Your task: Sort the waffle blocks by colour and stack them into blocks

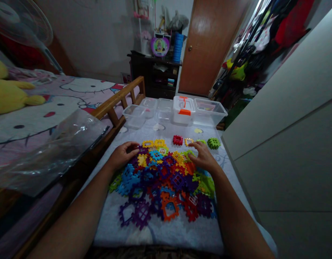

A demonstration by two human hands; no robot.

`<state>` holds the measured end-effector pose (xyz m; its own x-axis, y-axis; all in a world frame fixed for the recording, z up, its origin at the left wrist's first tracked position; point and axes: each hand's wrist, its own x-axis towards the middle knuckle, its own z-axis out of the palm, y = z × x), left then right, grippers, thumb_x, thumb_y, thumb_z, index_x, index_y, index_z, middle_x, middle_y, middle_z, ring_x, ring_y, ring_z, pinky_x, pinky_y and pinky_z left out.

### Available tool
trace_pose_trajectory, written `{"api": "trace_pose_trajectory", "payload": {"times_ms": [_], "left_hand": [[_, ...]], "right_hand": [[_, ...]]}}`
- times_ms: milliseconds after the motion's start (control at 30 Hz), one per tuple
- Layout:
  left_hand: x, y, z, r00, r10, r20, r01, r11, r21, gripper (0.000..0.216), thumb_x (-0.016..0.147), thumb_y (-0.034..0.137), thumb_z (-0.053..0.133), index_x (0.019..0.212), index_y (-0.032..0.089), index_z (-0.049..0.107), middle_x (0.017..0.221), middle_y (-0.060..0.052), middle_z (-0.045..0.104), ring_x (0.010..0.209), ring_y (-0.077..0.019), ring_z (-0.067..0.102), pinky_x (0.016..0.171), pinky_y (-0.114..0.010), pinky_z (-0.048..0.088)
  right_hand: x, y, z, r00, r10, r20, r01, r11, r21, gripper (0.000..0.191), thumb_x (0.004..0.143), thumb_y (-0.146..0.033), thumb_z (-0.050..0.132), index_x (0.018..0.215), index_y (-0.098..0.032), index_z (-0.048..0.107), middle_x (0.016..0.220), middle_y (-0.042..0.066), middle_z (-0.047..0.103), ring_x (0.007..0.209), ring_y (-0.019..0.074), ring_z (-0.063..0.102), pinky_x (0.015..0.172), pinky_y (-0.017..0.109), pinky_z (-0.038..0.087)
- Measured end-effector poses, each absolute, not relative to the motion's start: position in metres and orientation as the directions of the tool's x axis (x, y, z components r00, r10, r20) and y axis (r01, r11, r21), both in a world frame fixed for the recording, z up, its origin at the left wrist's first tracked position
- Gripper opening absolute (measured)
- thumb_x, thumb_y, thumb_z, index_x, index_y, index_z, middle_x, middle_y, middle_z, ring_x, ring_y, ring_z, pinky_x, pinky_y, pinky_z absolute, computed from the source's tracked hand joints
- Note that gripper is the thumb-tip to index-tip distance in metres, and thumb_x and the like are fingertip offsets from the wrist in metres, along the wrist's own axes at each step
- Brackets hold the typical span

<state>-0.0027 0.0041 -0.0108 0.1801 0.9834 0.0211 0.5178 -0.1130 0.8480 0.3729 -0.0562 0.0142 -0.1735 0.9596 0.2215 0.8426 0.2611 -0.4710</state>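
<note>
Head view of a low table covered by a pale grey cloth (160,230), on which lay a heap of interlocking plastic tiles (163,180). My left hand (122,155) rested palm down on the far left edge of the heap, fingers curled loosely over a purple tile and closed on nothing that I could make out; my right hand (203,157) lay likewise on the far right edge, fingers spread flat across yellow and green pieces, pressing rather than gripping. Both hands bracketed the pile from its far side, a placement that, in my judgement, suited gathering or holding the loose pieces together. The tiles were flat squares of rigid, glossy plastic with toothed edges and open window-like centres, in purple, blue, orange, red, yellow and green; they overlapped at random angles. Several lay apart beyond the heap: a red tile (178,140) and a green tile (214,143), the latter near my right fingertips but not touching them. At the far end of the cloth stood a row of clear plastic containers (144,111), thin-walled, and a lidded box with an orange latch (184,110). To the left ran a wooden bed rail (116,99), with a crumpled transparent plastic bag (55,151) lying on the printed bedsheet. A plain white cabinet face (285,144) bounded the right side.
</note>
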Motion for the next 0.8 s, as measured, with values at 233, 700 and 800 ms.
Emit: {"api": "trace_pose_trajectory", "payload": {"times_ms": [233, 700, 800], "left_hand": [[-0.004, 0.004, -0.011, 0.181, 0.983, 0.024, 0.531, -0.118, 0.839, 0.060, 0.070, 0.065, 0.068, 0.107, 0.018, 0.071, 0.107, -0.008, 0.074, 0.099, -0.0284, 0.069, 0.093, -0.040, 0.054], [-0.002, 0.003, -0.010, 0.172, 0.985, 0.032, 0.503, -0.116, 0.857, 0.057, 0.070, 0.063, 0.069, 0.104, 0.018, 0.071, 0.102, -0.008, 0.075, 0.096, -0.0275, 0.069, 0.091, -0.039, 0.055], [-0.003, 0.004, -0.011, 0.184, 0.983, 0.029, 0.504, -0.119, 0.856, 0.058, 0.071, 0.063, 0.068, 0.106, 0.017, 0.070, 0.105, -0.008, 0.074, 0.098, -0.0276, 0.069, 0.092, -0.039, 0.054]], "right_hand": [[0.336, -0.059, 0.027, -0.274, 0.950, 0.148, 0.719, 0.305, -0.624, 0.007, 0.085, -0.025, 0.058, 0.084, -0.020, 0.063, 0.080, 0.002, 0.065, 0.073, 0.0152, 0.058, 0.071, 0.029, 0.045], [0.331, -0.061, 0.033, -0.283, 0.919, 0.274, 0.685, 0.394, -0.613, 0.011, 0.090, -0.029, 0.058, 0.084, -0.021, 0.062, 0.080, 0.002, 0.065, 0.071, 0.0157, 0.058, 0.070, 0.028, 0.045], [0.354, -0.055, 0.031, -0.111, 0.942, 0.316, 0.758, 0.286, -0.587, 0.015, 0.092, -0.026, 0.052, 0.091, -0.020, 0.065, 0.089, 0.006, 0.069, 0.083, 0.0191, 0.062, 0.081, 0.033, 0.047]]}}
